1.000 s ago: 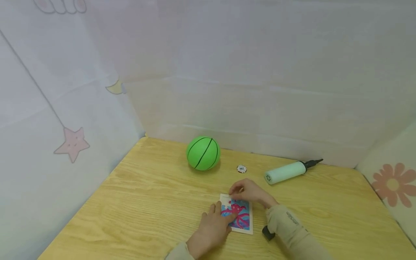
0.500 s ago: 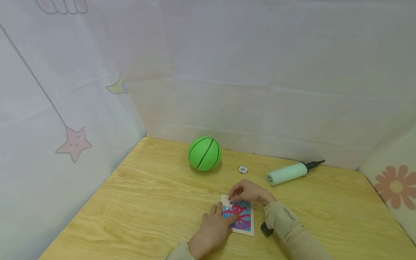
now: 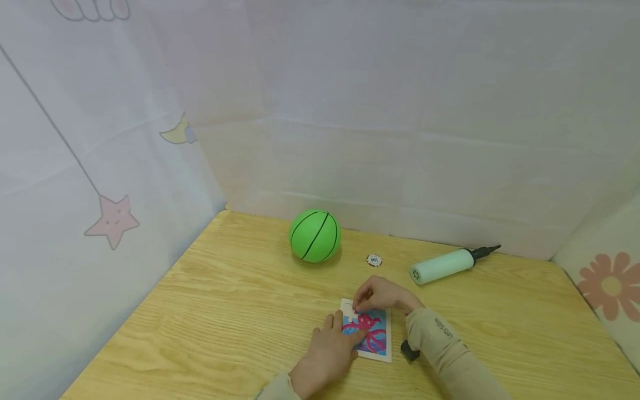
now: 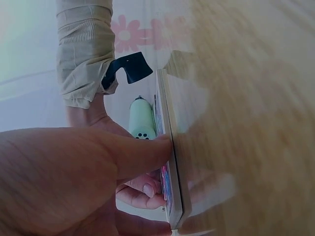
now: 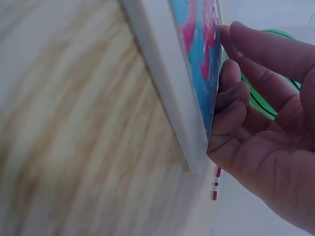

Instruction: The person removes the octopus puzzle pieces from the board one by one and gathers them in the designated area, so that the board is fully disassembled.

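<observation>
A small jigsaw puzzle [image 3: 374,345] of a pink octopus on blue lies in a white-edged tray on the table, its far left corner bare white. My left hand [image 3: 327,349] rests along the tray's left side, with one digit stretched over the picture. In the left wrist view, the thumb [image 4: 142,155] touches the board near its edge. At the puzzle's far edge my right hand [image 3: 382,293] pinches a small puzzle piece [image 3: 355,311], of which only a reddish bit shows. The right wrist view shows that hand's curled fingers [image 5: 231,115] against the board's side; the piece is hidden there.
A green ball [image 3: 315,236] with black lines stands near the back wall. To its right lie a poker chip [image 3: 374,260] and a pale green hand pump [image 3: 444,266] with a black nozzle. A black block-like object [image 3: 410,351] sits by the right sleeve.
My right fingertips shift very slightly at the puzzle's far edge. The left hand stays in place on the board. The whole view drifts a little.
</observation>
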A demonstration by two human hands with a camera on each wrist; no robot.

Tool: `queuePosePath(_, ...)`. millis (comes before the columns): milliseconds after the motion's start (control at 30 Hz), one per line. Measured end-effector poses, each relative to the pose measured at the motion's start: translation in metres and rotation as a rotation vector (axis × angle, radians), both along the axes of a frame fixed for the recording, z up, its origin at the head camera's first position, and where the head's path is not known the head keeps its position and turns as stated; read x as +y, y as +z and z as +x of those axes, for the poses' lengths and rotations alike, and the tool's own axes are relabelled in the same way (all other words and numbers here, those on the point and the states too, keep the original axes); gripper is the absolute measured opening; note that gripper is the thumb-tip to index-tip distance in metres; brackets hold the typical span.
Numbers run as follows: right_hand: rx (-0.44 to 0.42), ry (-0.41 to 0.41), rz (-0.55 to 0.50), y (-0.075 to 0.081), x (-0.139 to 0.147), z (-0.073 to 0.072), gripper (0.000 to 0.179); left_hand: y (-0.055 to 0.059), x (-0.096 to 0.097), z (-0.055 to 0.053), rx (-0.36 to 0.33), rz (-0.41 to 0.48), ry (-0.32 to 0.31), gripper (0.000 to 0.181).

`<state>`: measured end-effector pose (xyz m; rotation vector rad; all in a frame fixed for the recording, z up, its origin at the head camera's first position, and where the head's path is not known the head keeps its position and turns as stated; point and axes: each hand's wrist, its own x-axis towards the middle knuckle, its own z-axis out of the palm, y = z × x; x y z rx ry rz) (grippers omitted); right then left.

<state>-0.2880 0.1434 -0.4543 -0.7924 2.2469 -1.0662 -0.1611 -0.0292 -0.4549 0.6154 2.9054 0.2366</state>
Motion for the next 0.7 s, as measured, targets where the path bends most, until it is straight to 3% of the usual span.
queuePosePath(700, 0.033, -0.013, 0.049, 0.0047, -0.0013, 0.0071, 0.009, -0.0007, 0.0003, 0.0024, 0.048, -0.021, -0.004, 0.041)
